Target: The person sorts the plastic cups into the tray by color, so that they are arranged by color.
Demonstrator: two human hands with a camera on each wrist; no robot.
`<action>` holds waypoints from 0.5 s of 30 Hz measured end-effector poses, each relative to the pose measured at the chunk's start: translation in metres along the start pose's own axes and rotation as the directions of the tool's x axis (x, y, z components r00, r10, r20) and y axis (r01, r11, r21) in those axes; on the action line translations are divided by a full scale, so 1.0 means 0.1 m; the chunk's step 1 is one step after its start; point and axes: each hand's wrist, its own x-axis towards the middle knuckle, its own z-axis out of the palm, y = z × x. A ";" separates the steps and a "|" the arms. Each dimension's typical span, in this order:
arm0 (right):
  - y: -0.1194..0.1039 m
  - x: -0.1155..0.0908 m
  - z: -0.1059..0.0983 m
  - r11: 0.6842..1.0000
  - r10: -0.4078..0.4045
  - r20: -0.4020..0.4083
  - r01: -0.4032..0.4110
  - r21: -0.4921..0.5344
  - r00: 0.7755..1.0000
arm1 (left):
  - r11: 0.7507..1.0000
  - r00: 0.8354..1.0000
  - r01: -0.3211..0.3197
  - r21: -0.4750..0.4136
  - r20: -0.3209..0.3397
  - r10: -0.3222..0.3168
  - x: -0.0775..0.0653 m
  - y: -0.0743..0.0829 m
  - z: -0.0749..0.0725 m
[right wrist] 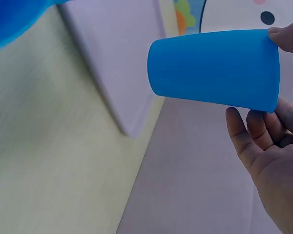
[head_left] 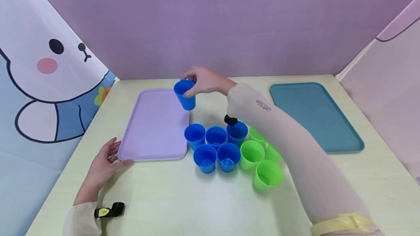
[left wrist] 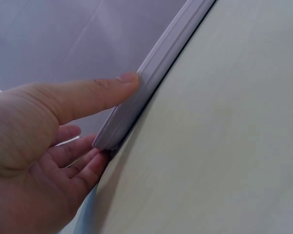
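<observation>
In the head view my right hand (head_left: 205,81) holds a blue cup (head_left: 186,99) by its rim, above the right edge of the purple tray (head_left: 157,126). In the right wrist view, thumb and fingers pinch the cup's (right wrist: 212,70) wide end from opposite sides. My left hand (head_left: 104,161) rests at the tray's near left corner. The left wrist view has its straight thumb on the tray rim (left wrist: 151,73), with the loosely bent other fingers touching around the corner. Several blue cups (head_left: 205,159) stand upright, mouths up, right of the tray.
Several green cups (head_left: 268,174) stand beside the blue ones, some partly hidden by my right sleeve (head_left: 288,134). A teal tray (head_left: 315,115) lies at the right of the table (head_left: 183,203). Behind the table rises a purple backdrop (head_left: 210,24).
</observation>
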 end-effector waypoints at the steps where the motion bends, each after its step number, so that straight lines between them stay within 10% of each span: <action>1: -0.03 0.03 0.01 1.000 0.000 -0.006 0.000 0.015 1.000 | 1.000 1.000 -0.002 -0.003 -0.002 0.002 0.00 0.00 0.00; 15: -0.37 0.41 0.33 0.987 0.032 -0.129 -0.011 0.159 0.991 | 1.000 1.000 -0.004 -0.008 -0.021 0.003 -0.01 -0.06 0.01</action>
